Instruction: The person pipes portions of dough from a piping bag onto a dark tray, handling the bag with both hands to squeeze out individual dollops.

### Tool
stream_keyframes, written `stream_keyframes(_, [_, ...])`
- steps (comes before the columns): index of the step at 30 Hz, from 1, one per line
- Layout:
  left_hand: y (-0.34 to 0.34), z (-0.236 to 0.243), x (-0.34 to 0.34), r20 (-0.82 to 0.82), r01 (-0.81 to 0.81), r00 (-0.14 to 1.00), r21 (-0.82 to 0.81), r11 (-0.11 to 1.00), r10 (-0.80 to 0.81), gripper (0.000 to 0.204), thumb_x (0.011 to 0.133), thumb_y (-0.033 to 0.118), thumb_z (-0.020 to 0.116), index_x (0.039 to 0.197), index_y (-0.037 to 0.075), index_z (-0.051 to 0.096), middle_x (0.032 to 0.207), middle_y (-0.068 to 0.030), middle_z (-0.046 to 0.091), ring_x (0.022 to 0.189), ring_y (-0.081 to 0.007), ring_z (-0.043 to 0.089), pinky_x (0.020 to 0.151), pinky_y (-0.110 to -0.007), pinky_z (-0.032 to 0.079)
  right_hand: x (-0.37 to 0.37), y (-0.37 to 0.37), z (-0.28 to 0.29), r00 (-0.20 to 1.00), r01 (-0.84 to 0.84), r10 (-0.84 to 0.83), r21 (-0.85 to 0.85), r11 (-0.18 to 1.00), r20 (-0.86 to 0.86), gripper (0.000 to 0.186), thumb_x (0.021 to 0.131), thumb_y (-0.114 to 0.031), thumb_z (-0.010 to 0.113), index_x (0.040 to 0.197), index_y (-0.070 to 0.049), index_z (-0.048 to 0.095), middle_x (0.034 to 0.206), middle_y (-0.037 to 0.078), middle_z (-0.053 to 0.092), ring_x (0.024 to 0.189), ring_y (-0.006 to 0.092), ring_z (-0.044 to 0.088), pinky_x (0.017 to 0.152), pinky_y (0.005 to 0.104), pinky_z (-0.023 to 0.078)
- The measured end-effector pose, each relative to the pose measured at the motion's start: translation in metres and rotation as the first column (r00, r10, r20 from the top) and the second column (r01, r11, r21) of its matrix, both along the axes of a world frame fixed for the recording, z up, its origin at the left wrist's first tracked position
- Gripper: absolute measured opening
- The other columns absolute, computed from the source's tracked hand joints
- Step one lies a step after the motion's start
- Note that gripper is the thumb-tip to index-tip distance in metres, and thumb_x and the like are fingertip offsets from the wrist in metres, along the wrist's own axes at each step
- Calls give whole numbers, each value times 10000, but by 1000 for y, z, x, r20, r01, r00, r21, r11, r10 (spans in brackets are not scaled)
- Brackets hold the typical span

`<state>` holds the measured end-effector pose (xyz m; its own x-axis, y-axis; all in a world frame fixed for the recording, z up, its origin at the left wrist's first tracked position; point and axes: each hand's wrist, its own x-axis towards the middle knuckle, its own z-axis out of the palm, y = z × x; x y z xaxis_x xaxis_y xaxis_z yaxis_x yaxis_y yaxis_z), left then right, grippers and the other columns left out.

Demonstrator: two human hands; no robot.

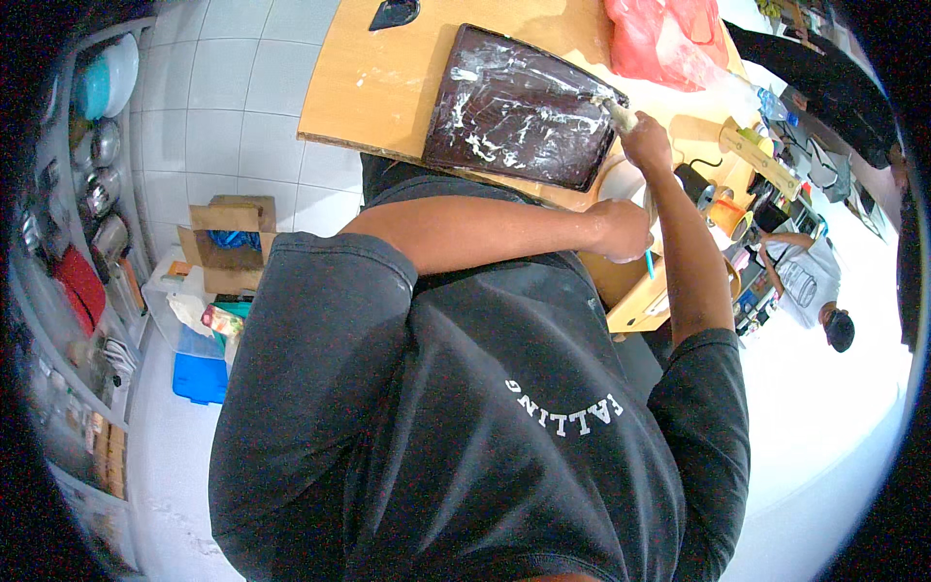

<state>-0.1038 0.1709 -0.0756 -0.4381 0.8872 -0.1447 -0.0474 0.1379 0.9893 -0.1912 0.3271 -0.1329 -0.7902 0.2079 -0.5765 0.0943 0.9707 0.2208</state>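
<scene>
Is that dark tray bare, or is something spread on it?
Something is spread on it: uneven white smears streak the dark tray, with bare patches between them.

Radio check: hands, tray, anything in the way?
Right hand gripping brush-like tool at right end of dark tray, smeared white. Left hand by white bowl, hold unclear. Red bag near tray's far right corner.

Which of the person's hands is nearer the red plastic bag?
Right. The right hand is below the red plastic bag in the picture, beside the dark tray's right end; the left hand is farther down.
</scene>
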Motion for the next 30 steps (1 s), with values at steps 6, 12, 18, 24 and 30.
stream_keyframes(6, [-1, 2, -2, 15, 3, 1000, 31, 1000, -3, 337, 868, 188, 464, 799, -79, 658, 847, -310, 647, 798, -476, 651, 801, -558, 506, 0, 6, -4, 999, -25, 25, 21, 999, -47, 488, 892, -468, 565, 1139, -53, 636, 1061, 242, 666, 1001, 398, 645, 859, 480, 505])
stream_keyframes(12, [9, -14, 8, -127, -51, 990, 74, 996, 60, 333, 869, 171, 458, 776, -85, 650, 826, -314, 637, 795, -475, 649, 793, -552, 513, -10, -20, 10, 997, 49, -49, -14, 999, 62, 473, 895, -459, 566, 1107, -45, 648, 1027, 249, 669, 990, 403, 645, 850, 489, 496])
stream_keyframes(18, [2, -8, 4, -112, 38, 993, 13, 999, -36, 328, 876, 187, 463, 807, -60, 667, 873, -308, 645, 825, -456, 656, 778, -562, 517, -5, -22, 6, 998, 28, -27, -22, 999, 49, 530, 896, -514, 554, 1101, -34, 649, 1013, 253, 670, 977, 412, 644, 848, 499, 491])
stream_keyframes(24, [0, -9, 12, -254, 100, 964, 65, 993, -80, 332, 882, 208, 469, 803, -40, 676, 853, -279, 653, 809, -442, 660, 748, -545, 534, 10, -13, -3, 1000, 8, -8, -19, 1000, 20, 608, 897, -591, 499, 1105, -41, 653, 1014, 256, 669, 972, 422, 643, 863, 503, 488])
stream_keyframes(30, [11, -14, 22, -303, 111, 950, 99, 989, -76, 357, 907, 233, 453, 798, -21, 680, 836, -263, 647, 777, -425, 662, 726, -552, 533, 17, -10, 3, 997, 3, -2, -1, 1000, 75, 481, 878, -478, 574, 1079, -50, 658, 993, 242, 677, 945, 402, 659, 832, 492, 508])
